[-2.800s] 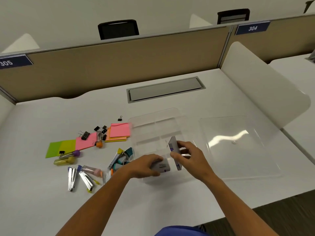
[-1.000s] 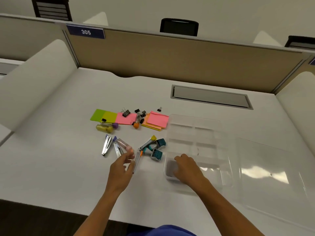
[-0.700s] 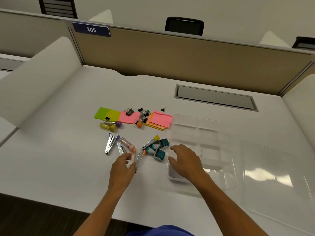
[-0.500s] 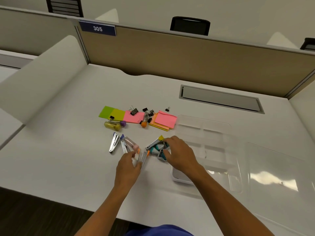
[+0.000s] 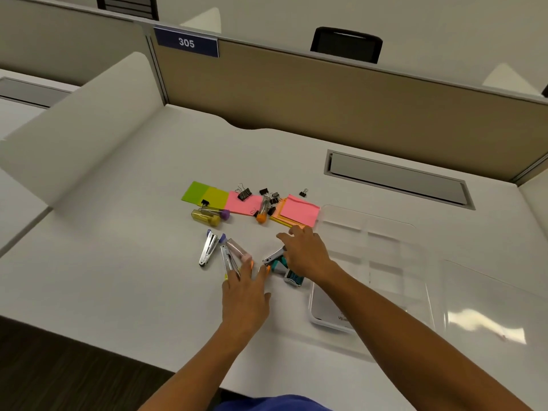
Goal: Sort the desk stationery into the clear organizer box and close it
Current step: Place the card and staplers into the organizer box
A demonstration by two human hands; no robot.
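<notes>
Hands over scattered stationery

Left hand (image 5: 246, 295) flat, fingers spread, tips touching staplers (image 5: 228, 256). Right hand (image 5: 305, 253) fingers loosely spread above teal items (image 5: 292, 275). Clear organizer box (image 5: 382, 280) just right, lid off, on white surface (image 5: 118, 280)

Open-plan office: partitioned desk (image 5: 124, 262), numbered cubicle sign (image 5: 186, 42).

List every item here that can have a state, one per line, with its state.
clear organizer box: open, lid off
lid: flat on desk beside the box
gray boxes: inside the organizer's near compartment
left hand: fingers straight, over the staplers
right hand: reaching onto teal items
silver stapler: lying closed on desk
</notes>
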